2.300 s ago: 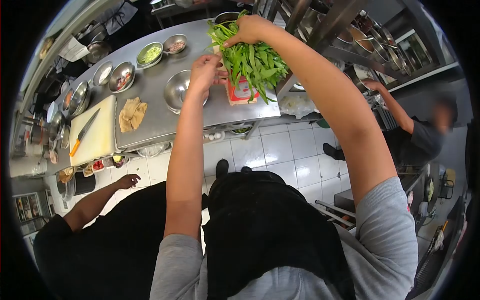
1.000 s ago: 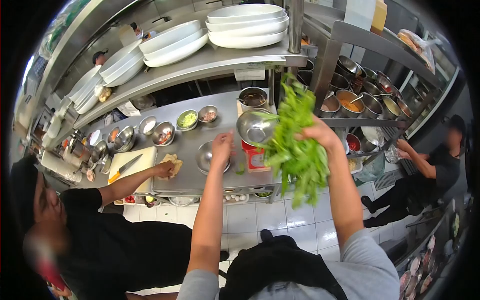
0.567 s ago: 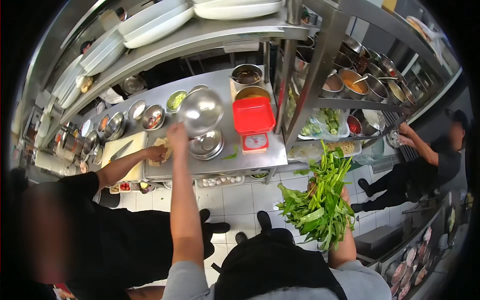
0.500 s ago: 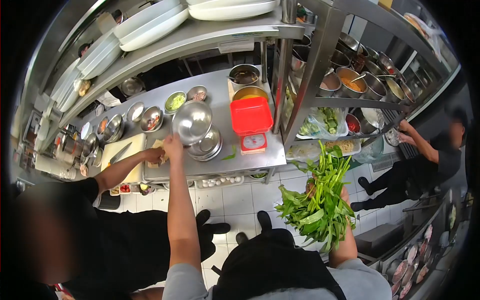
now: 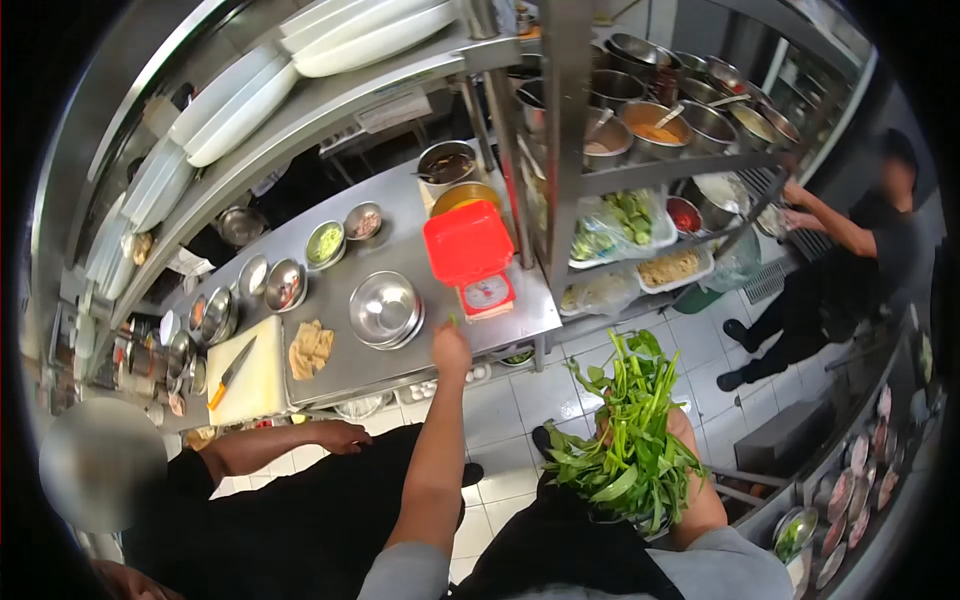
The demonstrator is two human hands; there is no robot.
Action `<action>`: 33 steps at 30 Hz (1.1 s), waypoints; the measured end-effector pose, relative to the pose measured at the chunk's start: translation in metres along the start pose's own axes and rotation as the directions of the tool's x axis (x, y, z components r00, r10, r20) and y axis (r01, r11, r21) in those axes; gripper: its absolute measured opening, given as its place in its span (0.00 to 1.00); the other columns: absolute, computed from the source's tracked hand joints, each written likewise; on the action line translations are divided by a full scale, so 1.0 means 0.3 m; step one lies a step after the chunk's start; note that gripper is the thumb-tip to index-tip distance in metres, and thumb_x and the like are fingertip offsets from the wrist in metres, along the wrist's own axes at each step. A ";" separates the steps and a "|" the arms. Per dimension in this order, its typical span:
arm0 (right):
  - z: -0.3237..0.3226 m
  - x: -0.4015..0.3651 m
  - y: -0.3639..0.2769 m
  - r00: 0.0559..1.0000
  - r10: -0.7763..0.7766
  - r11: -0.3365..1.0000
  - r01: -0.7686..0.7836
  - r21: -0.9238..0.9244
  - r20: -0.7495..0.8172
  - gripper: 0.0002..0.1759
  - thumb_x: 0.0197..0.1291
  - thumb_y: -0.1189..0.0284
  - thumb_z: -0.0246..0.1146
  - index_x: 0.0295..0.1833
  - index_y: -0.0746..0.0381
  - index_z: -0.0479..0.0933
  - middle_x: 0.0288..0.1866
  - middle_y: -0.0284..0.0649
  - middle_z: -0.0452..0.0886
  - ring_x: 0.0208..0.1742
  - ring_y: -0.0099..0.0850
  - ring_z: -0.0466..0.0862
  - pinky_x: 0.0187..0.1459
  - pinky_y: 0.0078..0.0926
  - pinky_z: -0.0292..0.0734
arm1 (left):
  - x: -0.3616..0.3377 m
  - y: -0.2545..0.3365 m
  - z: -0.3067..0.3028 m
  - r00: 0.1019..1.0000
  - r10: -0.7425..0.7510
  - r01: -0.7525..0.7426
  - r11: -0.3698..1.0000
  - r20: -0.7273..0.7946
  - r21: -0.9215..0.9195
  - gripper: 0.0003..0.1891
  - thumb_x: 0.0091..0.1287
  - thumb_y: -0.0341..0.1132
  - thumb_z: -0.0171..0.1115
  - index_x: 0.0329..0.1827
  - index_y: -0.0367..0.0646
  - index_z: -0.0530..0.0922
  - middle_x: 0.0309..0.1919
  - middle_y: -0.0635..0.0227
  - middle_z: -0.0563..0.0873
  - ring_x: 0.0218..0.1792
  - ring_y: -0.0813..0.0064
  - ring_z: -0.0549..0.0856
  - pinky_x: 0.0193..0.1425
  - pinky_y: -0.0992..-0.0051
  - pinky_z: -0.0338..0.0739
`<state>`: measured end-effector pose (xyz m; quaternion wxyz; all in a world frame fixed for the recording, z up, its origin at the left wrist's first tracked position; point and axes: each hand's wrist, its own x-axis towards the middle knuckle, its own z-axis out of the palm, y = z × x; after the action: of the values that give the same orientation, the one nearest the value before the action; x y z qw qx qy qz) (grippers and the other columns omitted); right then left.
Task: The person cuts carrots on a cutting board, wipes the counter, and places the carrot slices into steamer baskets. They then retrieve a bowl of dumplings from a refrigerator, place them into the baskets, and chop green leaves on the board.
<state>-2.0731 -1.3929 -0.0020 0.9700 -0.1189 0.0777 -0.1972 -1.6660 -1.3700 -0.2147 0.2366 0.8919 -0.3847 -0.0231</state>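
My left hand is closed at the front edge of the steel counter, with a small bit of green leaf showing at its fingertips. Just left of it stands a stack of metal bowls. Against my front, my right hand grips a large bunch of leafy greens with long stems. Leaves hide most of the right hand; part of my right forearm shows beside them.
A red plastic basket sits on a red scale. Left along the counter are a crumpled tan cloth and a knife on a cutting board. One co-worker's arm is close on my left; another person stands right.
My left hand has set the metal bowl onto the stack and moved right to the leaf on the counter. The co-worker's hand has withdrawn from the tan cloth.
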 end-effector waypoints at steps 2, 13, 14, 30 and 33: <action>0.003 -0.057 0.050 1.000 -0.017 1.000 0.017 -0.003 -0.013 0.42 0.49 0.61 0.77 0.67 0.69 0.72 0.56 0.56 0.80 0.55 0.52 0.82 0.55 0.49 0.82 | -0.149 0.100 -0.072 0.998 0.030 -0.014 0.967 0.060 -0.254 0.07 0.68 0.30 0.63 0.46 0.41 0.83 0.44 0.52 0.85 0.43 0.56 0.87 0.47 0.59 0.83; 0.108 -0.255 0.656 0.867 0.426 0.902 -0.430 -0.044 0.259 0.39 0.60 0.44 0.64 0.60 0.69 0.76 0.50 0.54 0.80 0.52 0.54 0.81 0.51 0.52 0.83 | -1.336 0.334 -1.477 0.645 0.419 -0.726 0.596 -0.639 -0.343 0.07 0.54 0.22 0.66 0.35 0.39 0.80 0.43 0.57 0.89 0.42 0.59 0.85 0.47 0.64 0.76; 0.147 -0.239 0.745 0.812 0.503 0.862 -0.498 -0.098 0.296 0.40 0.60 0.43 0.63 0.60 0.69 0.76 0.49 0.53 0.79 0.52 0.54 0.81 0.51 0.52 0.83 | -1.455 0.291 -1.543 0.610 0.406 -0.723 0.637 -0.681 -0.267 0.10 0.52 0.22 0.67 0.37 0.40 0.81 0.44 0.59 0.90 0.41 0.60 0.85 0.45 0.64 0.75; 0.777 0.012 2.087 0.181 0.793 0.559 -0.593 -0.579 0.581 0.56 0.44 0.56 0.85 0.75 0.64 0.64 0.65 0.45 0.77 0.67 0.43 0.78 0.67 0.50 0.76 | -2.178 -0.635 -1.968 0.336 -0.480 -0.229 0.793 -0.810 -0.565 0.06 0.65 0.15 0.58 0.39 0.35 0.73 0.51 0.51 0.84 0.47 0.67 0.87 0.56 0.67 0.81; 0.762 0.149 2.342 0.184 0.828 0.505 -0.657 -0.560 0.530 0.49 0.44 0.62 0.84 0.71 0.61 0.67 0.58 0.47 0.78 0.59 0.44 0.80 0.59 0.48 0.78 | -2.146 -0.847 -1.979 0.408 -0.510 -0.175 0.770 -0.757 -0.613 0.06 0.64 0.15 0.59 0.37 0.35 0.74 0.51 0.51 0.85 0.47 0.68 0.87 0.57 0.69 0.81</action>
<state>-1.7315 -0.7370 0.0291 0.8556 -0.2342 -0.2634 0.3790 -1.8143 -0.5306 0.1095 0.6725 0.6693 -0.0684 0.3084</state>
